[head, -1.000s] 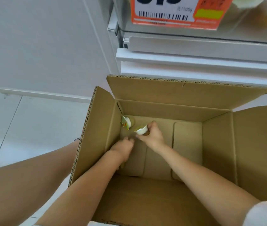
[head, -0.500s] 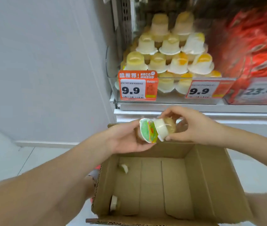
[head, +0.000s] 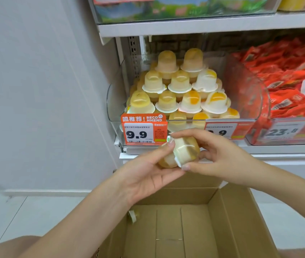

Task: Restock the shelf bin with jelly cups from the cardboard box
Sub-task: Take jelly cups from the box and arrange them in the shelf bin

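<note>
Two jelly cups meet lid to lid just below the shelf edge. My left hand (head: 144,174) holds one jelly cup (head: 166,162) from underneath, fingers curled up around it. My right hand (head: 218,157) grips the other jelly cup (head: 187,148), thumb under and fingers over. Above them the clear shelf bin (head: 114,101) holds a pyramid of several upside-down jelly cups (head: 180,90). The open cardboard box (head: 241,220) sits below my hands, with one loose jelly cup (head: 133,216) lying at its left inner wall.
Orange price tags (head: 144,132) reading 9.9 hang on the bin's front. A neighbouring bin of red snack packets (head: 293,81) stands to the right. Another shelf (head: 203,25) runs overhead. A white wall and tiled floor (head: 36,211) lie to the left.
Both hands lifted from the bottom of the box up to the shelf front, each with a cup. Since half a second ago the cups have turned and pressed closer together.
</note>
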`<state>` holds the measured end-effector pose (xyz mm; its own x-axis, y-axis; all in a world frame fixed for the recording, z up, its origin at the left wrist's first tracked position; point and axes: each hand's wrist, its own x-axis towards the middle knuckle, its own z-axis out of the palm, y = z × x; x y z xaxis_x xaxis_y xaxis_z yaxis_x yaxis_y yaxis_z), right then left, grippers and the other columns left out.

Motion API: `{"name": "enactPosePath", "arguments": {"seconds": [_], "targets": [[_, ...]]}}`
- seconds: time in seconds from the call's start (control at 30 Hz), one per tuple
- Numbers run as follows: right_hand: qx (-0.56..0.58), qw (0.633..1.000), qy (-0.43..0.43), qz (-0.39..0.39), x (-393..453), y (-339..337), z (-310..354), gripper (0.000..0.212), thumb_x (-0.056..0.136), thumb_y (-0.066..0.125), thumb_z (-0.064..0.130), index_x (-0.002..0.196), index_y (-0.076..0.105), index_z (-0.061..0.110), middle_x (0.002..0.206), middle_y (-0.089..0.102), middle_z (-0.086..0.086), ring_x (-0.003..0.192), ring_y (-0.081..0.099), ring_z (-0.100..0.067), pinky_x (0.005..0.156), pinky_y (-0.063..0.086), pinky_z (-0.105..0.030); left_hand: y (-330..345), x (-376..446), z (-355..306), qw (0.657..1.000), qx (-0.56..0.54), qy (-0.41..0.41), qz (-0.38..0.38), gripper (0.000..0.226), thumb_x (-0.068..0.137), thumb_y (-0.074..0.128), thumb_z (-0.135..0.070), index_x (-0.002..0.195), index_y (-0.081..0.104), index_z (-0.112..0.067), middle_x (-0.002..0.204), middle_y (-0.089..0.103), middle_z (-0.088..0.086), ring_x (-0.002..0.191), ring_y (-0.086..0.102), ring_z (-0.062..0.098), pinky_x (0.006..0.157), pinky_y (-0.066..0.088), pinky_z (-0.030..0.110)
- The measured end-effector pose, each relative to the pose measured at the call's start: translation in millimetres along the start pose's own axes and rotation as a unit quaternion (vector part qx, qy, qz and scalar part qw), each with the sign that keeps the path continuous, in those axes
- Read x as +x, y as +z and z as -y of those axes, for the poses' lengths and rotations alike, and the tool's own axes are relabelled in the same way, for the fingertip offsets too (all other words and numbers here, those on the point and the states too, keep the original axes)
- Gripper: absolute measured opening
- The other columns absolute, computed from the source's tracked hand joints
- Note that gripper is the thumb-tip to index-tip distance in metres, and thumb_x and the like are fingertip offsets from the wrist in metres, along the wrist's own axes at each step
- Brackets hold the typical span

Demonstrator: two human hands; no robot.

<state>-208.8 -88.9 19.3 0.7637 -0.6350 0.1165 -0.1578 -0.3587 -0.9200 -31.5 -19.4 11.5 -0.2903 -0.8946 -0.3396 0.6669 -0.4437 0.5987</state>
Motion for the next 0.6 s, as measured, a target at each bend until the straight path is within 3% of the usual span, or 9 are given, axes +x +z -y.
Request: {"name": "enactPosePath", "arguments": {"seconds": [0.07,0.13,0.3,0.43,0.53,0.6], "targets": [[0.006,1.0,0.008,0.016,-0.5,1.1,0.3,0.061,0.074,0.079,0.008,0.125,0.055,0.03,0.12,0.058,0.018,0.114,0.057,-0.009,0.093,0.052,-0.035,3.6,-1.1,2.6,0.999,0.013,-0.002,-0.037,0.053,0.079,0.07,-0.023,0.126,0.055,-0.004,0.12,0.061,0.027,0.112,0.061,0.039,0.079,0.059,0.036],[-0.03,0.999,0.007,0.007,0.2,3.1,0.5,0.061,0.071,0.082,0.011,0.122,0.056,0.033,0.118,0.059,0.022,0.113,0.057,-0.006,0.095,0.05,-0.034,6.6,-3.4,4.7,0.997,0.023,-0.005,-0.069,0.05,0.074,0.069,-0.024,0.12,0.059,-0.005,0.116,0.065,0.024,0.106,0.064,0.036,0.073,0.06,0.033],[-0.059,0.998,0.008,-0.024,8.5,4.5,7.0,0.057,0.066,0.086,0.021,0.115,0.061,0.037,0.114,0.063,0.018,0.106,0.06,-0.006,0.093,0.051,-0.032,10.8,-8.5,0.0,0.996,0.028,-0.011,-0.081,0.052,0.077,0.068,-0.032,0.124,0.058,-0.011,0.121,0.064,0.019,0.114,0.06,0.034,0.083,0.057,0.042],[-0.053,0.991,0.012,-0.123,25.1,-3.2,23.6,0.051,0.068,0.084,0.017,0.113,0.064,0.029,0.109,0.065,0.006,0.093,0.063,-0.008,0.089,0.053,-0.032,11.1,-13.7,-17.2,0.987,0.11,-0.03,-0.11,0.058,0.082,0.058,-0.054,0.122,0.059,-0.011,0.121,0.065,0.013,0.104,0.066,0.032,0.083,0.053,0.056],[-0.158,0.97,0.012,-0.183,48.8,-33.1,49.3,0.052,0.066,0.083,0.029,0.114,0.063,0.032,0.109,0.062,0.007,0.089,0.06,-0.009,0.077,0.048,-0.022,6.2,-19.7,-30.3,0.957,0.229,-0.008,-0.176,0.049,0.088,0.054,-0.051,0.114,0.064,-0.011,0.115,0.068,0.009,0.1,0.069,0.026,0.083,0.056,0.05],[-0.285,0.949,0.027,-0.133,68.0,-54.5,65.6,0.052,0.067,0.083,0.031,0.114,0.063,0.031,0.109,0.057,0.011,0.095,0.053,-0.006,0.076,0.039,-0.017,2.6,-23.5,-34.4,0.925,0.318,0.011,-0.208,0.035,0.089,0.058,-0.043,0.109,0.066,-0.015,0.111,0.069,0.005,0.099,0.068,0.021,0.085,0.056,0.045]]}}
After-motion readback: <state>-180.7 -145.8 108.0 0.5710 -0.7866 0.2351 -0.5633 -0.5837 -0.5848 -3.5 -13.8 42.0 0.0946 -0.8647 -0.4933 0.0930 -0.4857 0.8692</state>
